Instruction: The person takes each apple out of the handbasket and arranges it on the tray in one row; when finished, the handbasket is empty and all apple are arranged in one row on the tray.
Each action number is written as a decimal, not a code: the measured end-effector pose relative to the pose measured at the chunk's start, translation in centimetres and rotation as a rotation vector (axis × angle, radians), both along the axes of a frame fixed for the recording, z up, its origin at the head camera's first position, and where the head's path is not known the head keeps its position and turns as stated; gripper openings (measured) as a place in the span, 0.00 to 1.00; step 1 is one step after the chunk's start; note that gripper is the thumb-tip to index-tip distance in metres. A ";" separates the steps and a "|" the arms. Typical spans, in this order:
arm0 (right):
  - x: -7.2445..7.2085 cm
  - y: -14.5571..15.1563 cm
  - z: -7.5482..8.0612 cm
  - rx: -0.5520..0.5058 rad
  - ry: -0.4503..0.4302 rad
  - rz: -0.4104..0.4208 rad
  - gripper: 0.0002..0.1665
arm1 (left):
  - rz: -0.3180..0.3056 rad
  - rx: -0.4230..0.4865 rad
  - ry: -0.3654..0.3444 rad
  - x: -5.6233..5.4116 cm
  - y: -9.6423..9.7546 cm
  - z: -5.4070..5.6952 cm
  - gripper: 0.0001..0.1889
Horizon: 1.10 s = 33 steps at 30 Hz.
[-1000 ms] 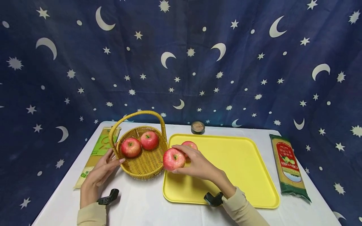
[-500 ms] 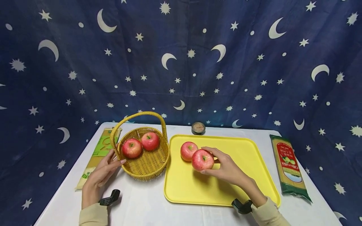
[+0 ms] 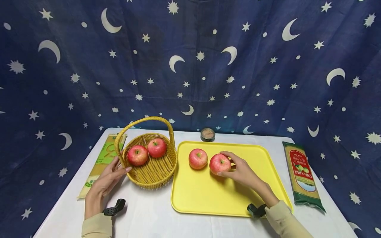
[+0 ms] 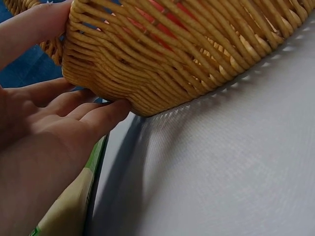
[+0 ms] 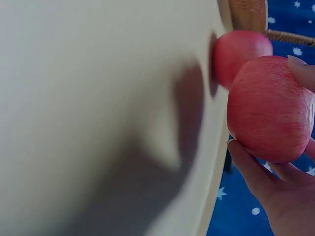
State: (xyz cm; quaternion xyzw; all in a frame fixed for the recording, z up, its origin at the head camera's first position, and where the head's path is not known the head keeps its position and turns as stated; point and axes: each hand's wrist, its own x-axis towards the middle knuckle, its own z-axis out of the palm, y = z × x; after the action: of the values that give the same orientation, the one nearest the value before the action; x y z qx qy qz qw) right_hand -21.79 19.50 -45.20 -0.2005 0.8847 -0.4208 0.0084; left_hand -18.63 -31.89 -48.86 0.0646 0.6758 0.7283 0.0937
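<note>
My left hand point(image 3: 105, 181) holds the yellow wicker basket point(image 3: 151, 177) at its left side, thumb at the rim by the handle's foot. The left wrist view shows the fingers point(image 4: 106, 117) against the woven wall point(image 4: 147, 73). Two red apples, one on the left point(image 3: 138, 155) and one on the right point(image 3: 156, 147), lie inside it. With thumb and fingers, my right hand point(image 3: 242, 170) grips a third apple point(image 3: 219, 164), close over the yellow tray point(image 3: 202, 198). Beside it another apple point(image 3: 197, 159) rests on the tray; in the right wrist view the held apple point(image 5: 270, 108) partly covers it.
A green-and-tan packet point(image 3: 101, 163) lies left of the basket, partly behind my left hand. Behind the tray stands a small round dark container point(image 3: 207, 134). At the right lies a green-and-gold packet point(image 3: 303, 177). A blue star-patterned curtain point(image 3: 190, 66) hangs behind the white table point(image 3: 143, 211).
My right hand has carried its apple right, from beside the basket to over the tray, and lower, uncovering the other apple there. My left hand has stayed at the basket.
</note>
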 end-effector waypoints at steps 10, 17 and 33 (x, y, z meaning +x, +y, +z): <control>-2.1 0.1 -2.0 0.036 -0.052 -0.031 0.48 | 0.001 -0.002 -0.024 0.0 0.0 0.1 0.53; -2.7 -0.2 -2.2 0.026 -0.077 -0.029 0.48 | 0.001 -0.011 -0.019 0.2 -0.1 0.3 0.53; -3.1 -0.1 -2.2 -0.015 -0.160 -0.016 0.48 | -0.002 0.001 -0.043 0.0 0.0 0.2 0.54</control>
State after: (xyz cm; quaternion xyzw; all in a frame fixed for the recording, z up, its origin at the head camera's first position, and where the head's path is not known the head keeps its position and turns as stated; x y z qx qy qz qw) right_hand -24.92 19.38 -47.40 -0.1592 0.8795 -0.4424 0.0744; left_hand -18.62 -31.88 -48.63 0.0497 0.6731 0.7298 0.1088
